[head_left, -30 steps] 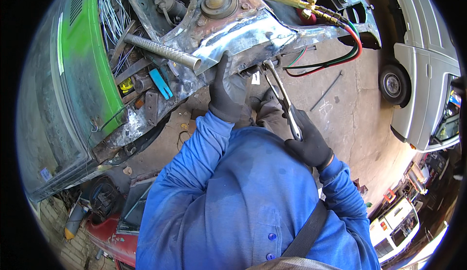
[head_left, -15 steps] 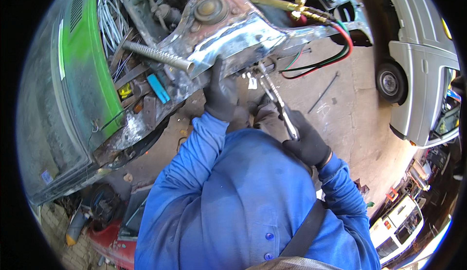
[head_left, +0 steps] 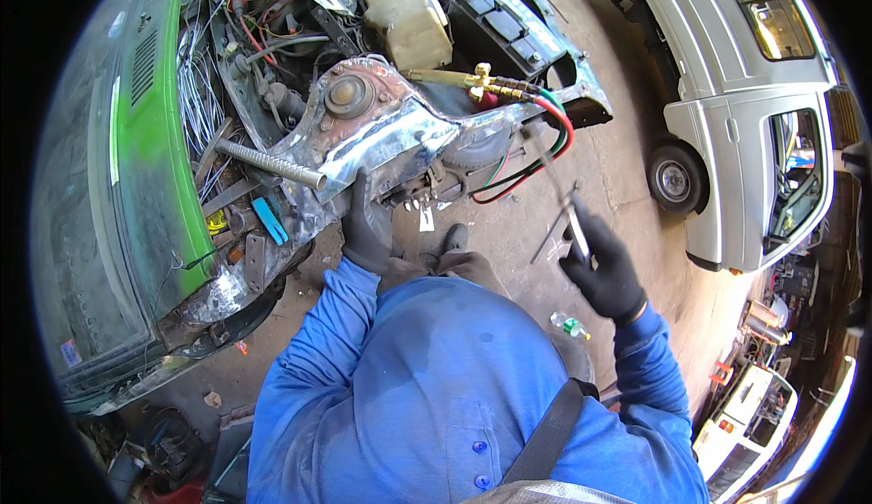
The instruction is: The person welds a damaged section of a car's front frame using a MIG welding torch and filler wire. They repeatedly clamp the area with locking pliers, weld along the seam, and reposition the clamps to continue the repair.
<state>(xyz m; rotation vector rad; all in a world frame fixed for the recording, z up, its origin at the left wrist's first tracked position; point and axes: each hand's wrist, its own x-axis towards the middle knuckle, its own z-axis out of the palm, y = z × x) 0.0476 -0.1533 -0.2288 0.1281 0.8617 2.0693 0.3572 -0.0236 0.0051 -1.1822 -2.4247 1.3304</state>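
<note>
My left hand [head_left: 368, 230], in a dark glove, is at the lower edge of the bare-metal inner fender panel [head_left: 381, 136]. One finger or the thumb lies up against its face, and the other fingers are partly hidden at the edge. Out to the right, away from the panel, my right hand [head_left: 607, 272], also gloved, is closed on long silver locking pliers [head_left: 576, 228]; their far end is smeared by motion. A ribbed metal rod [head_left: 272, 164] rests on the car beside my left hand. Above the panel sits a rusty round strut mount [head_left: 349, 95].
A brass gas torch [head_left: 445, 78] with red and green hoses [head_left: 565, 132] lies across the fender. Behind are a battery [head_left: 509, 27] and a cream reservoir [head_left: 409, 21]. A green car body [head_left: 154, 168] stands left, a silver van [head_left: 727, 95] right. A plastic bottle [head_left: 569, 325] lies on the floor.
My right hand has swung the pliers right, away from the panel's lower edge. My left hand stays at the panel. The view has shifted, showing more of the engine bay.
</note>
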